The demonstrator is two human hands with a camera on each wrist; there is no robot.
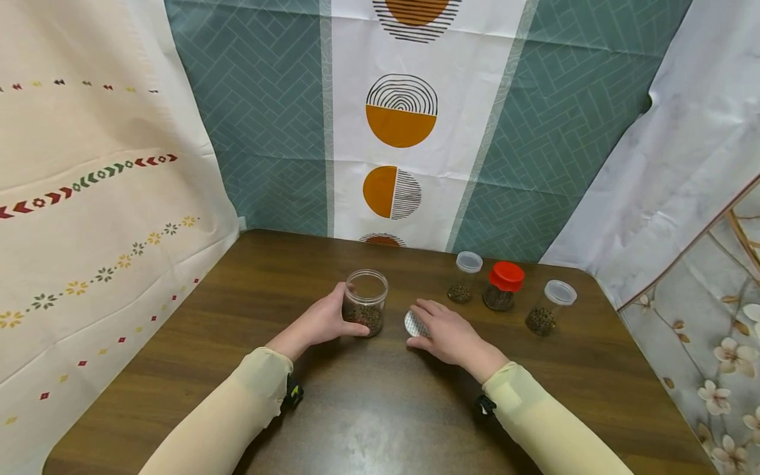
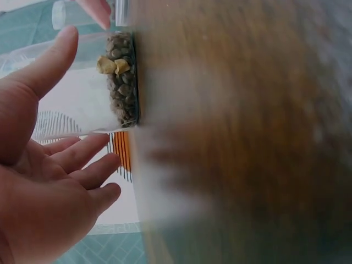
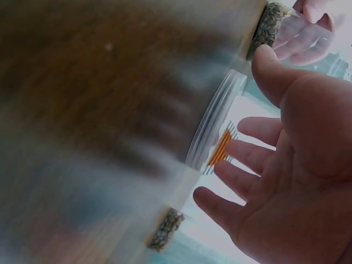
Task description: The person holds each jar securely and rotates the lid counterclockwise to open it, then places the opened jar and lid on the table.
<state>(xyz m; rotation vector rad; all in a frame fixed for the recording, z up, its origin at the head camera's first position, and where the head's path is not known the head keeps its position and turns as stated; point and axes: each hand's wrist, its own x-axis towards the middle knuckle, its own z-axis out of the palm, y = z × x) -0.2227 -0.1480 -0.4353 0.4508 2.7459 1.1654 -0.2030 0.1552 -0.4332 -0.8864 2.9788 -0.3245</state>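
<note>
A clear wide jar [image 1: 365,305] stands uncovered on the table, its bottom filled with small brown pellets. In the left wrist view yellowish pieces [image 2: 113,65] lie among the pellets. My left hand [image 1: 325,320] is around the jar's left side, thumb in front, the other fingers loosely spread beside and behind it. A round silvery lid [image 1: 417,324] lies flat on the table to the right of the jar. Over its right edge reaches my right hand [image 1: 446,333], with relaxed, spread fingers. In the right wrist view the clear-rimmed lid [image 3: 217,121] lies between thumb and fingertips.
Behind my right hand stand a small jar with a clear lid [image 1: 469,262], a jar with a red lid [image 1: 506,276] and another clear-lidded jar [image 1: 560,292], all holding pellets. The wooden table [image 1: 249,290] ends at a patterned cloth backdrop [image 1: 267,132].
</note>
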